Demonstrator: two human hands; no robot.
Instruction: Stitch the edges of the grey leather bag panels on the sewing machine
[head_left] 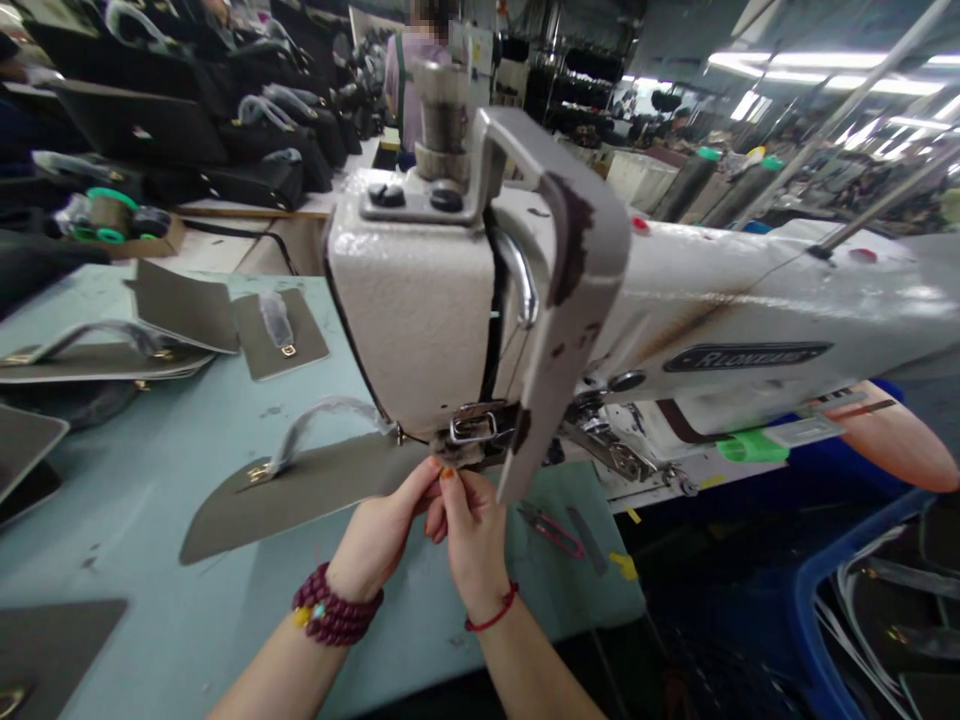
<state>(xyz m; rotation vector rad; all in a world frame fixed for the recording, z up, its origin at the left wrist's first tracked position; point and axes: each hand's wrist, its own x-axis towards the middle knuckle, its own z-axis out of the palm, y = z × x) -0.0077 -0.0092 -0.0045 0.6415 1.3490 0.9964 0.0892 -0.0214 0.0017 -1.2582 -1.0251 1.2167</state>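
A white industrial sewing machine [420, 290] fills the middle of the view. Under its needle area lies a grey flap-shaped bag panel [300, 490] with a wrapped handle [315, 420]. My left hand [382, 535], with a dark red bead bracelet at the wrist, pinches near the presser foot [457, 455]. Close against it, my right hand [469, 535], with a red cord at the wrist, has its fingers pressed together at the same spot. What the fingertips hold is too small to make out.
More grey panels [187, 310] with handles lie on the pale blue table [135, 520] to the left. Thread snips [555, 530] lie right of my hands. Black bags [247, 130] are stacked at the back left. A person stands behind the machine. A blue crate [825, 600] stands at the lower right.
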